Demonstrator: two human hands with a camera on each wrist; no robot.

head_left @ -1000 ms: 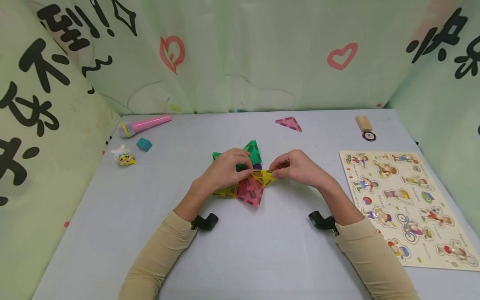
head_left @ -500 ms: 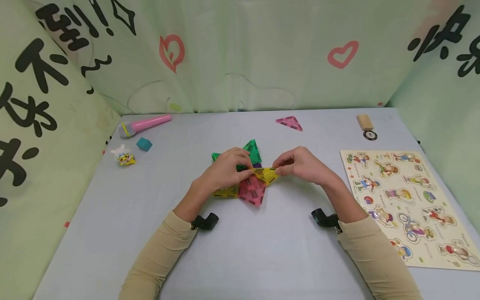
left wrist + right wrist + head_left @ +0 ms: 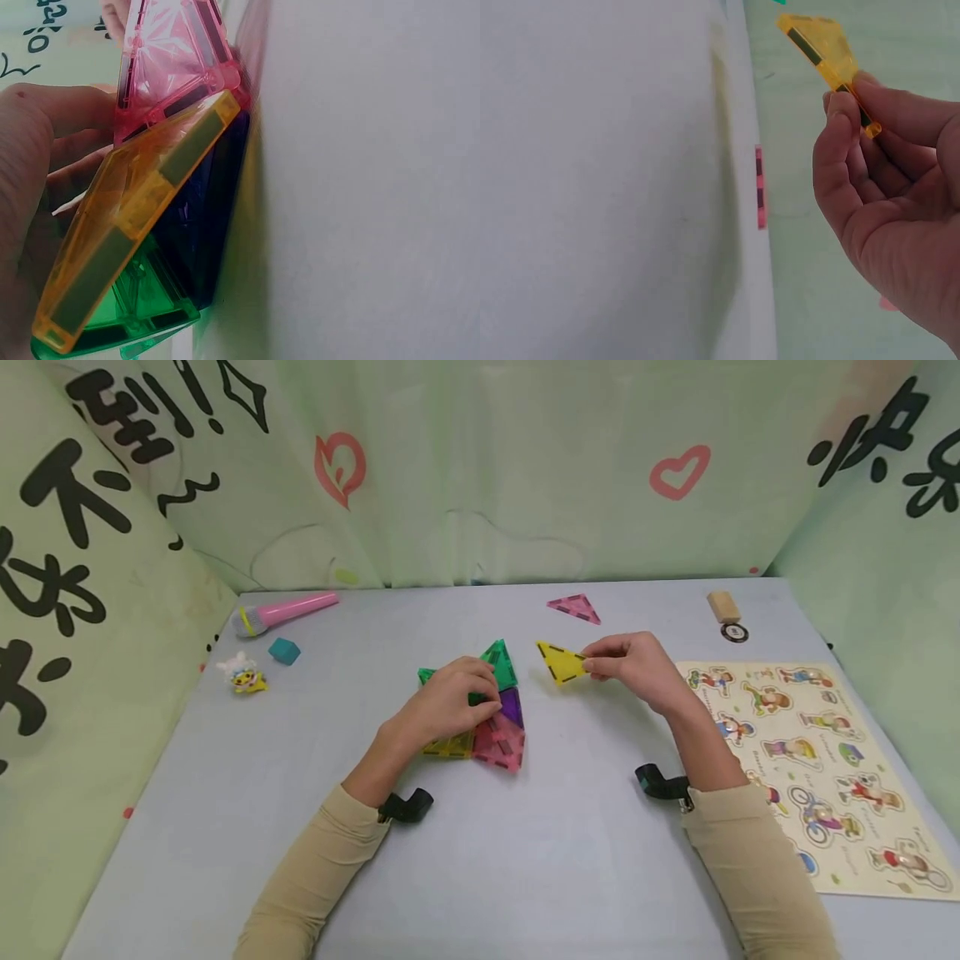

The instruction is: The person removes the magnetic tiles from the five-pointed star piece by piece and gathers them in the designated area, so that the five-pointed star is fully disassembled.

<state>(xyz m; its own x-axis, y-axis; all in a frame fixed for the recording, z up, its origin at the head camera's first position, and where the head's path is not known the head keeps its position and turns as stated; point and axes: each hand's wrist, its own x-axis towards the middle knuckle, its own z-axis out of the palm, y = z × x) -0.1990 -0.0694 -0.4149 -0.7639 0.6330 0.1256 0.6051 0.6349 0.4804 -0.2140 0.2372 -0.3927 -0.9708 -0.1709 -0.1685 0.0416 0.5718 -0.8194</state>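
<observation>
My right hand [image 3: 633, 667] pinches a yellow triangular magnetic tile [image 3: 559, 662] between thumb and fingers, raised off the table and apart from the other tiles. In the right wrist view the tile [image 3: 825, 49] is gripped near one corner. To the left, my left hand [image 3: 450, 697] holds a cluster of joined magnetic tiles from above. Its pink tile [image 3: 500, 745] lies at the front, a green tile [image 3: 501, 662] at the back, and a purple tile [image 3: 513, 705] on the right side. The left wrist view shows a slanted yellow tile [image 3: 131, 217] beside my fingers. My left palm hides part of the cluster.
A loose pink triangular tile [image 3: 576, 607] lies at the back. At the left are a pink toy microphone [image 3: 288, 612], a teal block [image 3: 285, 651] and a small figurine [image 3: 243, 675]. A picture board [image 3: 795, 727] lies right, below a wooden block [image 3: 723, 606] and round black piece [image 3: 734, 632].
My right hand has pulled the yellow triangular tile off the cluster and carried it right and back, uncovering the purple tile. My left hand has stayed on the cluster.
</observation>
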